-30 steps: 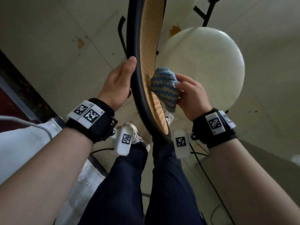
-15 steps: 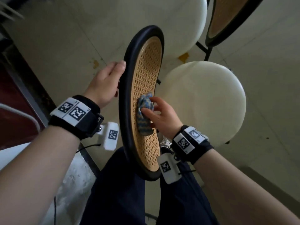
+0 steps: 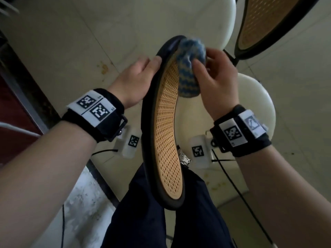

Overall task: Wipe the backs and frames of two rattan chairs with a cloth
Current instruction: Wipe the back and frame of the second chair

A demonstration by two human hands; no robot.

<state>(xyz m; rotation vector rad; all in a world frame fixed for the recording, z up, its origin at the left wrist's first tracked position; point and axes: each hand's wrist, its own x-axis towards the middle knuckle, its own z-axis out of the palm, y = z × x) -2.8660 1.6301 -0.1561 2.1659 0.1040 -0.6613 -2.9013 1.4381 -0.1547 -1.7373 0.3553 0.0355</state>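
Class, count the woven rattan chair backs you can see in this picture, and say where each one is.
2. One chair back stands in the middle, between both hands; the second chair back is at the top right, partly cut off. Others may lie outside the picture.

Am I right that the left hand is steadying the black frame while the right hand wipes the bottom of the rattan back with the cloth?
Not quite: the head view shows the right hand holding the cloth at the top of the rattan back, not the bottom. The left hand does steady the black frame.
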